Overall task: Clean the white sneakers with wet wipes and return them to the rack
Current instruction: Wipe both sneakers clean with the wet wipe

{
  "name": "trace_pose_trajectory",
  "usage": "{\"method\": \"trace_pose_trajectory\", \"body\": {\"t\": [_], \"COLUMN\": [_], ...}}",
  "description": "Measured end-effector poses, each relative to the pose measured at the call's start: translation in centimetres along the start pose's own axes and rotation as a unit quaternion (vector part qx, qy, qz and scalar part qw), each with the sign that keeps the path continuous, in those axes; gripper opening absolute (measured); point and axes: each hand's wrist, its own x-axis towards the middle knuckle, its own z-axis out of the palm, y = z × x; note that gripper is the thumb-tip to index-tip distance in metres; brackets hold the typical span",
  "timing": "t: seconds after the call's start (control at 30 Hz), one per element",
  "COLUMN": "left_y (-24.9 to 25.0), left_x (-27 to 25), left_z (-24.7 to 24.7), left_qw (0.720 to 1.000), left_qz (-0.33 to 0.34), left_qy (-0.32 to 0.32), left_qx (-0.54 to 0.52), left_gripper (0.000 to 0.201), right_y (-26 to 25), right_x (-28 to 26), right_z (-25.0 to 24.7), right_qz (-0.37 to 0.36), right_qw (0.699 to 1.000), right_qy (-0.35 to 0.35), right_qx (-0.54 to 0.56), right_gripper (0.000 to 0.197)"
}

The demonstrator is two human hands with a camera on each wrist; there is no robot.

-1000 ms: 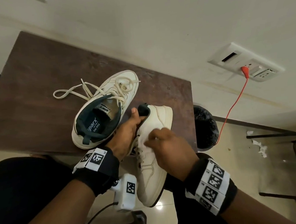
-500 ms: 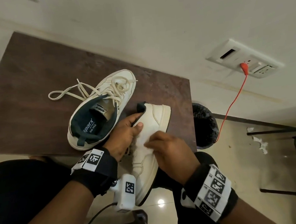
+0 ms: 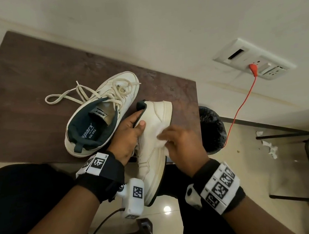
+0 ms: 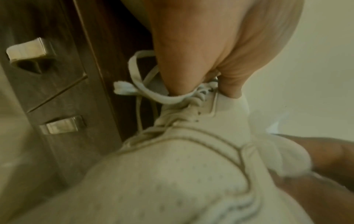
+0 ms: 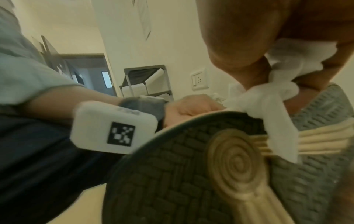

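Head view: cream wall with a switch plate (image 3: 252, 61) at right and an orange cable (image 3: 242, 103) plugged into it; dark brown table (image 3: 31, 76) at left; black bin (image 3: 213, 129) on the floor just right of the table. Second sneaker (image 3: 102, 114), laces loose, rests upright on the table's near edge. Held sneaker (image 3: 153, 151), on its side, heel over the table's near right corner, toe toward the person. Left hand (image 3: 127, 137) grips its collar, thumb on the outer side. Right hand (image 3: 183, 148), fingers curled around a white wet wipe (image 3: 160, 138), presses it on the shoe's side. Left wrist view: fingers (image 4: 178, 63) hooked inside the opening among the laces; blurred wipe at right. Right wrist view: grey patterned sole (image 5: 191, 174) of the held sneaker fills the near frame; wipe bunched between thumb and fingers, one end trailing over the sole's edge; a metal rack (image 5: 147, 81) stands far against the wall.
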Motion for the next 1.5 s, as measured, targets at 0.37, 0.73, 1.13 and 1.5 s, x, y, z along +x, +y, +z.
{"method": "trace_pose_trajectory", "body": {"t": [0.37,0.73,1.13,1.5], "left_y": [-0.3,-0.8,-0.8,-0.5], "left_x": [0.3,0.9,1.1,1.4], "left_z": [0.0,0.7,0.4,1.6], "left_qw": [0.998,0.996,0.997,0.998], "left_qz": [0.033,0.059,0.049,0.056], "left_qy": [-0.023,0.027,-0.010,0.021], "left_qx": [-0.041,-0.064,-0.062,0.006], "left_gripper": [0.039,0.040,0.038,0.036], "right_y": [1.5,0.1,1.3,-0.1], "right_x": [2.0,-2.1,3.5,-1.9], "right_z": [0.2,-1.9,-0.5,-1.7], "right_qz": [0.054,0.005,0.030,-0.079], "right_qw": [0.997,0.999,0.998,0.993], "right_qy": [0.050,-0.049,0.009,-0.074], "right_qx": [-0.027,0.007,-0.047,-0.039], "right_gripper": [0.023,0.022,0.023,0.027]}}
